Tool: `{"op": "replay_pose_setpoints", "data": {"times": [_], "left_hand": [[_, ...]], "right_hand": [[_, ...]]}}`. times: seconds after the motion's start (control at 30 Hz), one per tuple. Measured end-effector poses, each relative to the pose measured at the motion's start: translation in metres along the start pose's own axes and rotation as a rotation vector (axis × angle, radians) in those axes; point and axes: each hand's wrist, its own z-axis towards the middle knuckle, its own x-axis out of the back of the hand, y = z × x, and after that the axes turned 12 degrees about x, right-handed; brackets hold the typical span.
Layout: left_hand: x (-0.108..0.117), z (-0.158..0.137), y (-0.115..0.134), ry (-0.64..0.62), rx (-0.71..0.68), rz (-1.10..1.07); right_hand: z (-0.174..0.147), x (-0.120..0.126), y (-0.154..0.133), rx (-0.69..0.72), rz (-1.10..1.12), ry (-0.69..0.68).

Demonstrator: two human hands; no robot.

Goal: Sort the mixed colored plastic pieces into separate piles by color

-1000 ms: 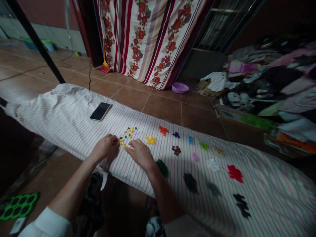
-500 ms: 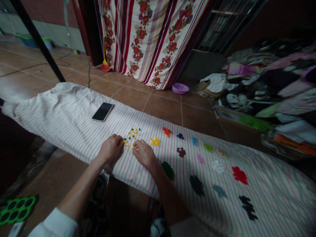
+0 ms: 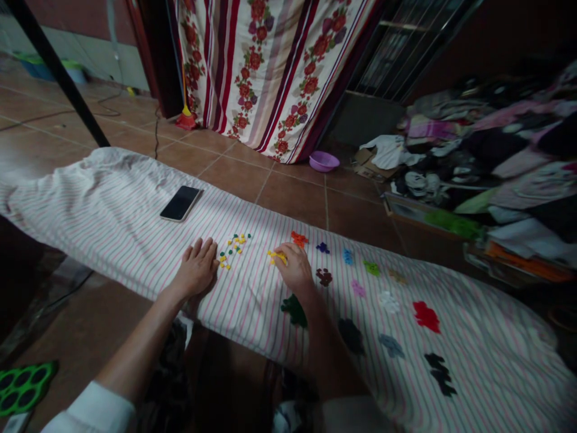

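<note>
My left hand (image 3: pixel 197 269) lies flat on the striped cloth, fingers stretched out and holding nothing. Just past its fingertips is a loose pattern of small yellow and green pieces (image 3: pixel 234 249). My right hand (image 3: pixel 295 267) reaches down to a pile of small yellow pieces (image 3: pixel 276 257), covering part of it. Its fingers are bent together at the pile; whatever sits between the fingertips is hidden. Behind that hand shows an orange pile (image 3: pixel 299 238), and a dark green pile (image 3: pixel 294 311) lies nearer me, partly behind my right forearm.
Right of my hand lie several more small piles, including brown (image 3: pixel 323 277), red (image 3: pixel 426 317) and black (image 3: pixel 440 374). A phone (image 3: pixel 181 203) rests on the cloth (image 3: pixel 112 198) to the left. Beyond are a purple basin (image 3: pixel 324 161) and heaped clothes.
My right hand has moved right, from the yellow and green pattern to the yellow pile. My left hand has gone from bent fingers to lying flat. The view has shifted slightly.
</note>
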Motion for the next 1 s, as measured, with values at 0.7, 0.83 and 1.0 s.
{"op": "replay_pose_setpoints", "data": {"times": [0.7,0.83,1.0], "left_hand": [[0.011,0.002,0.009,-0.127,-0.065,0.185],[0.008,0.005,0.004,-0.123,-0.075,0.165],[0.007,0.007,0.002,-0.113,-0.071,0.141]], "right_hand": [[-0.002,-0.004,0.007,0.047,0.024,0.020],[0.003,-0.009,-0.005,0.067,0.073,0.022],[0.009,-0.023,-0.023,0.092,0.080,-0.004]]}}
